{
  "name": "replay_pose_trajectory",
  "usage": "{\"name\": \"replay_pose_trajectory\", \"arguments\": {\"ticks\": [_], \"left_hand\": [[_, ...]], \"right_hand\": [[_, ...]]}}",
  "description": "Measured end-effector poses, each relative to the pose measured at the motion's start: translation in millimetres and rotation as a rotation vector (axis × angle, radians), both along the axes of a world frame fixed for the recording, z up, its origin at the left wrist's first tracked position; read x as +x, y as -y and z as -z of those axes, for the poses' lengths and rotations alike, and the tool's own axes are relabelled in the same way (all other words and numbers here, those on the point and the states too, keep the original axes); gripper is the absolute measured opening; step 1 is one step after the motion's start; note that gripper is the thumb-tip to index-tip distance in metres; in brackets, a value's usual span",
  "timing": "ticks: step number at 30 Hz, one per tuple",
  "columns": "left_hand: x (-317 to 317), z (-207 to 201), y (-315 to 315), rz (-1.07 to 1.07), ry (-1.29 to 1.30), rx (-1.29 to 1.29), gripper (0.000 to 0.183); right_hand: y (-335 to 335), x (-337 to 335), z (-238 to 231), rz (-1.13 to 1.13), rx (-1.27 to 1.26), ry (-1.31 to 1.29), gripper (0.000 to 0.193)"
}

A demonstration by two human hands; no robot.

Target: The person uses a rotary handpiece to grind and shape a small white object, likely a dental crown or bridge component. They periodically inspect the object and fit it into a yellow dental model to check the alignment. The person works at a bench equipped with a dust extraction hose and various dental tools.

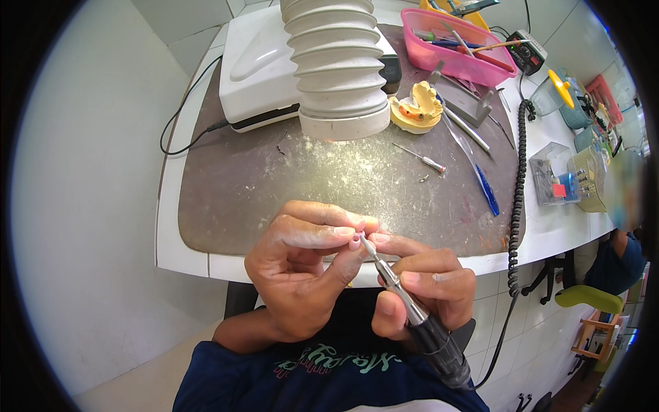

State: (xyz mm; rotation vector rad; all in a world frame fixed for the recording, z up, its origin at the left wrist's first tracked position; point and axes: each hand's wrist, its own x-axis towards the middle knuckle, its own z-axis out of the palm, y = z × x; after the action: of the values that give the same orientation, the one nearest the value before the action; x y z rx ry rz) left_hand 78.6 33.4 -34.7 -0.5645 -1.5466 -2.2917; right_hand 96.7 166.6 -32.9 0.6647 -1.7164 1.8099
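Observation:
My left hand [298, 271] is closed, pinching a tiny pinkish-white piece [356, 240] between thumb and fingertips; its exact kind is too small to tell, and the fingers hide part of it. In my right hand [439, 278] is a rotary handpiece [438, 347], black at the back and silver toward the front, gripped like a pen. Its narrow tip meets the small piece, and fingertips of both hands come close together there. Both hands are over the near edge of the bench, in front of a worn grey mat [233, 199] dusted with white powder.
A white corrugated hose [336, 69] hangs over the mat beside a white machine [257, 75]. Behind lie a yellow dental cast [419, 118], small screwdriver [432, 164], blue pen [487, 193] and pink tool basket [456, 60]. The handpiece's coiled cord [519, 199] runs down the right; another person [611, 268] sits beyond.

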Motion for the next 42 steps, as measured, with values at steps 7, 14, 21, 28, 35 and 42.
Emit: {"name": "replay_pose_trajectory", "arguments": {"ticks": [7,14,21,28,35,42], "left_hand": [[-0.4,0.6,-0.3,-0.015,-0.012,-0.020,0.025],[-0.2,1.0,0.3,-0.011,-0.027,-0.023,0.025],[0.6,-5.4,0.9,0.032,0.086,0.002,0.021],[0.4,-5.1,1.8,0.013,0.071,-0.029,0.020],[0.1,-3.9,0.8,-0.021,0.045,-0.071,0.017],[-1.2,-0.7,-0.7,-0.034,0.023,-0.033,0.019]], "right_hand": [[-0.6,-1.0,2.4,-0.016,-0.006,-0.025,0.037],[-0.4,-1.4,6.3,0.011,0.024,-0.057,0.037],[2.6,-0.8,4.7,0.077,-0.045,-0.035,0.034],[5.9,-0.7,6.7,0.085,-0.005,-0.069,0.032],[3.2,-1.6,5.0,0.061,0.009,-0.073,0.033],[1.8,-4.3,6.7,0.045,0.046,-0.121,0.034]]}}
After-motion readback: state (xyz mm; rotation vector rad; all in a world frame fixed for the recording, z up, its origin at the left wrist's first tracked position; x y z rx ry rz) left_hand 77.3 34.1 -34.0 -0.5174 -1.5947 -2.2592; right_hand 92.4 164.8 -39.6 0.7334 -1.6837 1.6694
